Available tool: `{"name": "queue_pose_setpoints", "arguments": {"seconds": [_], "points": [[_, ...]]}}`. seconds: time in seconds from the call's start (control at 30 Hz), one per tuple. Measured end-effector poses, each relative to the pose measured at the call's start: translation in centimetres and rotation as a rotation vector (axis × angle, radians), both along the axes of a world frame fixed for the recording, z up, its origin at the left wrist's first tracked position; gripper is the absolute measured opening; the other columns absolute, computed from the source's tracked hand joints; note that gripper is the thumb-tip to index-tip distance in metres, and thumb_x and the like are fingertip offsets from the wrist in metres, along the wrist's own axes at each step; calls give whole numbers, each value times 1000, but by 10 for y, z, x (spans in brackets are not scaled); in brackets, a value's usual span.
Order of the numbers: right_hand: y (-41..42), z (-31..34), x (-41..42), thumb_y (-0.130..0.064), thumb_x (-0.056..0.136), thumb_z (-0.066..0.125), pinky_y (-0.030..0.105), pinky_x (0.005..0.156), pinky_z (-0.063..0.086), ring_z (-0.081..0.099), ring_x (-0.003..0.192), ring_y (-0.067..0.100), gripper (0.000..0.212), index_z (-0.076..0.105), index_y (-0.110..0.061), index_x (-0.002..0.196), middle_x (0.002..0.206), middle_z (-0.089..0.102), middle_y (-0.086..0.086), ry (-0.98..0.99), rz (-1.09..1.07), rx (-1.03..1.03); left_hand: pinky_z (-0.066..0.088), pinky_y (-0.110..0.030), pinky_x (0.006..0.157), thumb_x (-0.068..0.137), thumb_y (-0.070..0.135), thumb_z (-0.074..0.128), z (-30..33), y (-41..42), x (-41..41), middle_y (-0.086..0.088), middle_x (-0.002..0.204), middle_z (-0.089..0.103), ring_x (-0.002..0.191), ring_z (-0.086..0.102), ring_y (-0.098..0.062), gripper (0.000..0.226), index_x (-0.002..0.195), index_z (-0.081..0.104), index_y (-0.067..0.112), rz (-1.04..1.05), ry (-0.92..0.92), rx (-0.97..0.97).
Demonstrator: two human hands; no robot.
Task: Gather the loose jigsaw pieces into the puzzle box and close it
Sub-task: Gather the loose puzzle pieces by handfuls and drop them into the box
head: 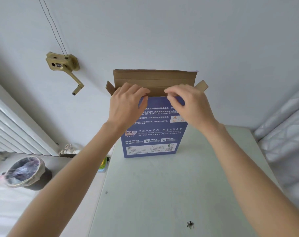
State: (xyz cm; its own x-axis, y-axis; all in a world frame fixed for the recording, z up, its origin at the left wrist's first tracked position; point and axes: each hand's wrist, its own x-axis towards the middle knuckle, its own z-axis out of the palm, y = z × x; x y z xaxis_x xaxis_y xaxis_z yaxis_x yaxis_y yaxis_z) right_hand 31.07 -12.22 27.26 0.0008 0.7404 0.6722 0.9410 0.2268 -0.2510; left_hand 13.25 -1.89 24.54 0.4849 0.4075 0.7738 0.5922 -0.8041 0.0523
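A blue puzzle box (154, 134) with white print stands upright on the far end of the white table (162, 194). Its brown top flap (154, 79) is raised and the two small side flaps stick out. My left hand (126, 103) curls its fingers over the box's top front edge at the left. My right hand (188, 103) pinches the same edge at the right. One small dark jigsaw piece (190, 224) lies alone on the table near the front right. The box's inside is hidden from view.
A radiator (17, 130) runs along the left wall, with a lined waste bin (25, 173) on the floor below it. A brass crank fitting (63, 65) hangs on the wall. A green and blue object (104, 165) sits off the table's left edge. Patterned bedding (285, 134) lies at the right.
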Motion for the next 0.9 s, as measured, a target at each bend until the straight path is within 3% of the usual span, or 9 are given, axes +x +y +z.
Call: {"name": "queue_pose_setpoints", "arguments": {"seconds": [0.13,0.3,0.43,0.53,0.67,0.73,0.83,0.9], "points": [[-84,-62,-9,-13,90,56,26,72,47,60,80,16,14,68,-13,96,88,69,-3,-73,-107,40,46,-26,63,89,23,54,-37,-61,-4,9,83,68,76,59,-15,17,95,70,21,-87,-114,-43],[-197,-173,-11,-17,85,54,28,81,43,62,91,19,19,68,-16,98,95,69,-3,115,-261,-432,48,-25,65,86,22,55,-122,-145,-9,11,86,68,79,60,-14,19,99,68,22,-223,-28,-420],[-279,-244,-15,-19,92,54,29,102,35,50,117,15,30,57,-18,122,123,59,-4,298,-383,-863,51,-33,83,88,26,54,-193,-200,-9,10,110,63,103,56,-14,34,123,55,29,-280,348,-884],[-324,-277,-28,-24,92,52,32,107,31,41,125,18,40,47,-21,132,134,48,0,417,-516,-1050,40,-33,101,90,27,51,-234,-234,2,4,136,46,124,42,-17,49,138,39,29,-352,690,-1042],[-365,-291,-39,-30,92,51,35,97,41,40,121,28,51,36,-20,140,132,39,11,519,-733,-1168,39,-33,103,88,21,53,-265,-266,34,-1,144,32,132,29,-20,60,143,30,23,-384,895,-1042],[-377,-292,-49,-31,92,50,35,96,40,38,119,31,58,28,-17,144,129,35,13,612,-777,-1212,35,-33,106,88,19,52,-274,-273,42,-2,148,24,135,23,-21,64,145,24,19,-338,965,-960],[-383,-293,-72,-30,92,49,34,99,35,39,113,30,62,21,-15,145,124,33,12,684,-785,-1180,25,-34,112,92,20,44,-282,-280,36,-1,154,11,140,12,-21,63,148,15,18,-384,1057,-787],[-376,-294,-89,-23,90,52,32,98,35,40,107,28,56,29,-14,140,118,36,10,698,-689,-1118,25,-33,112,94,19,39,-281,-284,18,3,154,13,140,13,-18,58,148,17,20,-472,1080,-750]]}}
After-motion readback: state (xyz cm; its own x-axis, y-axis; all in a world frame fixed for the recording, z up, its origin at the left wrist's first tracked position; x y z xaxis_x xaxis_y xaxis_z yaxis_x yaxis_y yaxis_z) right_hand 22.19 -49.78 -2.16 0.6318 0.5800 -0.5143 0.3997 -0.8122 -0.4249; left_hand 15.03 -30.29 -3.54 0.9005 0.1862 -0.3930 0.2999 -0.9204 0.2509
